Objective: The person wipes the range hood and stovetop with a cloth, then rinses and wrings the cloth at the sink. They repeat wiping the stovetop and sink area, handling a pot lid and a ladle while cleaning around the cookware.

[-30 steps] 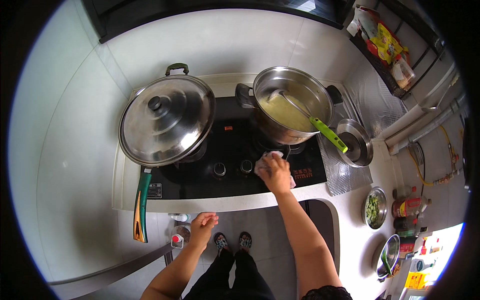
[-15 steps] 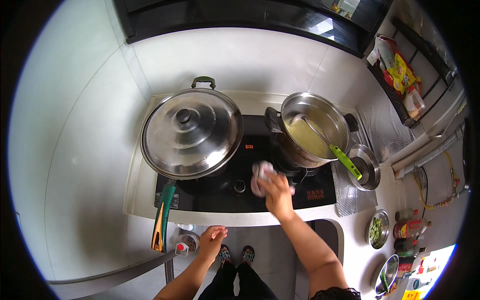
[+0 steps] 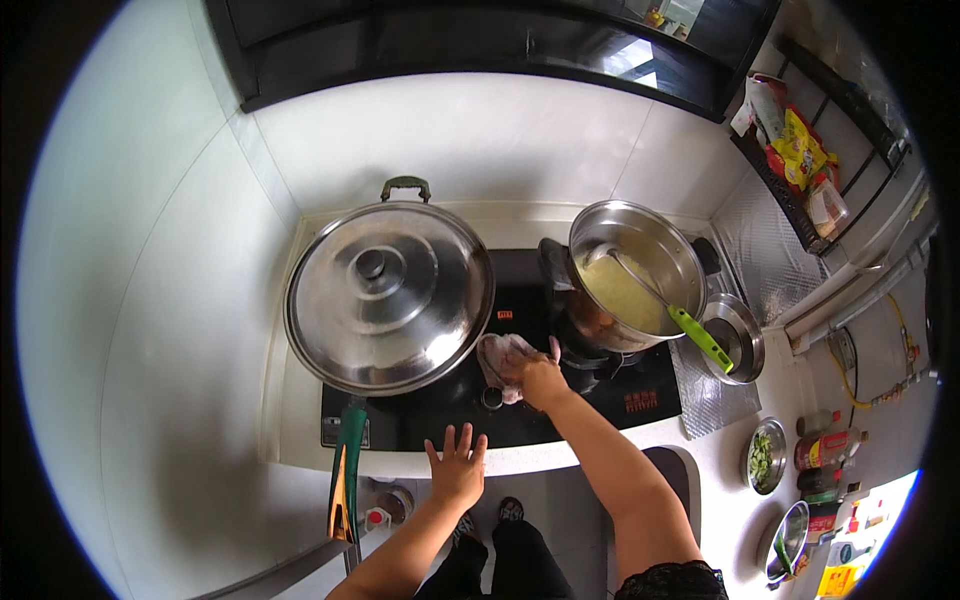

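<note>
My right hand [image 3: 535, 378] presses a pinkish-grey cloth [image 3: 499, 362] onto the black glass cooktop [image 3: 455, 408], between the two pots and beside a round knob [image 3: 492, 398]. My left hand [image 3: 458, 468] is held over the counter's front edge with its fingers spread and nothing in it. To the left, a large wok with a domed steel lid [image 3: 400, 310] covers one burner; its green handle [image 3: 347, 445] points toward me. At the right, a steel pot [image 3: 612, 325] holds pale yellowish liquid, and a ladle with a lime-green handle [image 3: 700, 337] leans inside it.
A steel bowl [image 3: 745, 312] stands right of the pot. Farther right are a bowl of chopped greens [image 3: 765, 455], another bowl [image 3: 795, 525] and several bottles [image 3: 822, 450]. A wall rack [image 3: 780, 190] holds packets. A dark hood [image 3: 480, 45] hangs above the cooktop.
My right hand has moved the cloth a little left across the cooktop. My left hand has come forward and right, its fingers now spread. The view has shifted slightly.
</note>
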Tool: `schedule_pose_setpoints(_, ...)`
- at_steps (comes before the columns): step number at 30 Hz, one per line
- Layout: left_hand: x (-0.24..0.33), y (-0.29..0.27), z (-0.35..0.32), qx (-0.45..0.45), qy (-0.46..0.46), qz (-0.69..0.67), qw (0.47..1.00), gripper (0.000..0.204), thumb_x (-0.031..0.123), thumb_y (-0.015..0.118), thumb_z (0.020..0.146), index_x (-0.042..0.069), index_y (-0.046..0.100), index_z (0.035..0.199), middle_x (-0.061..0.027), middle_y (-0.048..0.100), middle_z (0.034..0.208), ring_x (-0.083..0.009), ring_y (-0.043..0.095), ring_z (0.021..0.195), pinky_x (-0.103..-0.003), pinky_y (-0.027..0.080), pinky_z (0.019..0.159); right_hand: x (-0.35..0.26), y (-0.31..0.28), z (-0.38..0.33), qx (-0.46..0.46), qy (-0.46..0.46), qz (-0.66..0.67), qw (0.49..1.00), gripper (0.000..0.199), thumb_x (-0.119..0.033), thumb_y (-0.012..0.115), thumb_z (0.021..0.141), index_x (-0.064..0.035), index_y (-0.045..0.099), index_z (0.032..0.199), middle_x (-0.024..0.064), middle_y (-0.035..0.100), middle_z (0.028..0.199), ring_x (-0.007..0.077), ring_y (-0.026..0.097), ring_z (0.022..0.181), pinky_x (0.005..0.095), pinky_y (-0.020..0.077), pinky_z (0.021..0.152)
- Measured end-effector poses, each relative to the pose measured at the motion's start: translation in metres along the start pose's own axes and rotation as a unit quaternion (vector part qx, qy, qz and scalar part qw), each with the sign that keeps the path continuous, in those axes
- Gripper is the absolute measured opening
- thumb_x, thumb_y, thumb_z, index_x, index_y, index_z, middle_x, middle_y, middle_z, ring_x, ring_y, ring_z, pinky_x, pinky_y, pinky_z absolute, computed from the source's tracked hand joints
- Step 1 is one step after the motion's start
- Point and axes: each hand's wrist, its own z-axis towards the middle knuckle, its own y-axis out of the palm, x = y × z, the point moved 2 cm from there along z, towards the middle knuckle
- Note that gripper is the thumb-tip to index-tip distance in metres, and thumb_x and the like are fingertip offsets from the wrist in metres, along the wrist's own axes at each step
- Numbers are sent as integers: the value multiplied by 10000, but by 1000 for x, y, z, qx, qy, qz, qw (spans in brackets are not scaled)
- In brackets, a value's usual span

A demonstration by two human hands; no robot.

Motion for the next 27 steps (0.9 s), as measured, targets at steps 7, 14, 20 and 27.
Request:
schedule_pose_setpoints(7,3,-9,6,3,12,2,1000,517,204,640,776,171,530,1280,-128,412,1412,-407,389,1277,-707,205,1001,6,31,78,257,150,-5,955,263,-155,569,791,-213,646,1036,39,583,1167,306,545,1056,402,475,872)
schedule_pose_setpoints(14,4,-13,12,6,12,10,1000,475,196,653,726,156,606,1198,-126,462,1371,-405,464,1213,-714,223,981,50,25,187,139,155,146,967,348,-109,492,881,-200,608,1196,97,415,1432,395,352,1305,444,383,1043)
schedule_pose_setpoints(20,10,-18,18,-8,-1,18,1000,418,201,657,711,163,652,1127,-107,490,1354,-384,481,1198,-715,223,977,95,22,221,228,283,68,929,318,-238,440,924,-113,591,1175,154,496,1320,353,444,1234,447,372,1004)
schedule_pose_setpoints(27,9,-13,16,3,-9,26,1000,450,185,662,699,173,625,1148,-85,468,1348,-359,451,1219,-717,224,972,61,9,182,377,381,374,757,350,-273,461,923,-149,560,1235,166,400,1407,353,407,1277,508,297,1049)
